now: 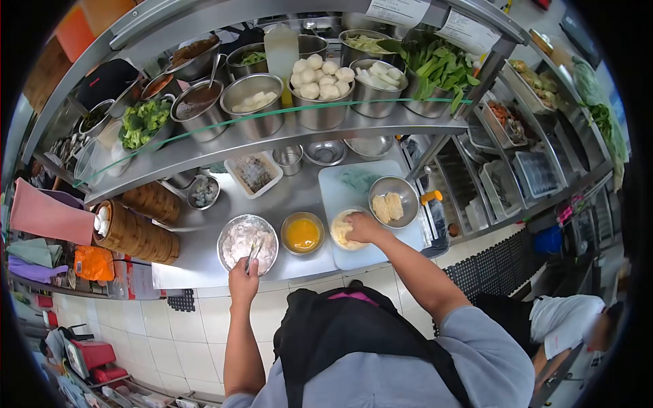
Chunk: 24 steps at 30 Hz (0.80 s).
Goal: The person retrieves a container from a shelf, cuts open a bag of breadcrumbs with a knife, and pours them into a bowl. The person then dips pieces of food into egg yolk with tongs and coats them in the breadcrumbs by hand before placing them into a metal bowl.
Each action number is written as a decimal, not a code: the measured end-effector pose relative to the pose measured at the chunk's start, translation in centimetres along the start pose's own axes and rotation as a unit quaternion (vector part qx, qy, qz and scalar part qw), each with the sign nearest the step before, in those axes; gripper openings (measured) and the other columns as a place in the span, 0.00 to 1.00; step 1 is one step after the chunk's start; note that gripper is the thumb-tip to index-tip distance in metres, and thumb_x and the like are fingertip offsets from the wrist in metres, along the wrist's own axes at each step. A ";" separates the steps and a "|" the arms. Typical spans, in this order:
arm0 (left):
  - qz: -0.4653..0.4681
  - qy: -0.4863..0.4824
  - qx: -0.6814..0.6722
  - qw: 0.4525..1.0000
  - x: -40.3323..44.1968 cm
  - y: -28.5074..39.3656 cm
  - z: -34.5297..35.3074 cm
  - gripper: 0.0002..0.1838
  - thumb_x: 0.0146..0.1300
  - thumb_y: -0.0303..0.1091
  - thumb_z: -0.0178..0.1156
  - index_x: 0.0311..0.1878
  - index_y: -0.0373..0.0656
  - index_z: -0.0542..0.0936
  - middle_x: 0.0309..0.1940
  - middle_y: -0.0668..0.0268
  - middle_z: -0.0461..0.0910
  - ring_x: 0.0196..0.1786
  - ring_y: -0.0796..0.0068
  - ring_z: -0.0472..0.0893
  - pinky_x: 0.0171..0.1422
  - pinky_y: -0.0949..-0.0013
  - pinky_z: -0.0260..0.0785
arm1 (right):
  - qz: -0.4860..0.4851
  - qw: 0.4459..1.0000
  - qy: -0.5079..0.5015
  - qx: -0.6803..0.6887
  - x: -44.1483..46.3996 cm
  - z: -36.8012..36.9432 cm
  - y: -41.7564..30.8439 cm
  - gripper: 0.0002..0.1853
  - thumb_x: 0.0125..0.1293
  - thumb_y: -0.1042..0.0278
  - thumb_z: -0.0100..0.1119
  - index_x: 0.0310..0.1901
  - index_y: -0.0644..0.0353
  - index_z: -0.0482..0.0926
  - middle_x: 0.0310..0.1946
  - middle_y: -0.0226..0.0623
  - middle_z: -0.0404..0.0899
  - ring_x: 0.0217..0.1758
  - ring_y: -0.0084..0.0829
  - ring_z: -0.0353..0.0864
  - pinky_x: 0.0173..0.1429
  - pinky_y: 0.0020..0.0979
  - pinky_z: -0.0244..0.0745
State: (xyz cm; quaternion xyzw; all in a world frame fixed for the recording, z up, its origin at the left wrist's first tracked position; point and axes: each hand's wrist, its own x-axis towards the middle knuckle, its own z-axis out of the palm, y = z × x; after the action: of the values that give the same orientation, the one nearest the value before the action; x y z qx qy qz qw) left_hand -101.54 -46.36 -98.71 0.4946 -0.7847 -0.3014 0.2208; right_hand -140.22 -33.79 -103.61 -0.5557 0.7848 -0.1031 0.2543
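With my left hand (243, 279) I grip metal tongs (253, 252), their tips over a bowl of white floury pieces (239, 234). Just right of it stands a metal bowl of yellow beaten egg (302, 233). My right hand (362, 228) reaches into a round dish of pale yellow crumbs (342, 234) on the white cutting board (328, 187); its fingertips are hidden in the dish. Behind that hand, a metal bowl holds light crumb-coated pieces (388, 206).
Bamboo steamers (146, 234) are stacked at the left. A white tray (253, 175) and small bowls stand behind the egg. Above runs a metal shelf (292, 139) with pots of vegetables, sauces and white balls. At the lower right a person (561, 323) bends near the racks.
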 end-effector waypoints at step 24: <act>-0.023 -0.003 0.006 1.000 0.8 -0.2 0.1 0.18 0.71 0.43 0.61 0.50 0.35 0.83 0.38 0.42 0.85 0.42 0.39 0.85 0.48 0.48 0.75 | -0.052 0.996 -0.053 0.052 2.7 0.8 -0.4 0.15 0.60 0.65 0.54 0.35 0.66 0.86 0.40 0.59 0.85 0.45 0.57 0.85 0.55 0.49 0.79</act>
State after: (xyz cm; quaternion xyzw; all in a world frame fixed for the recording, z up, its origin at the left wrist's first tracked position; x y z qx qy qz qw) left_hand -101.86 -47.10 -98.88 0.5125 -0.7757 -0.3033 0.2086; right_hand -140.14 -36.37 -104.93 -0.5869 0.7335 -0.1270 0.3184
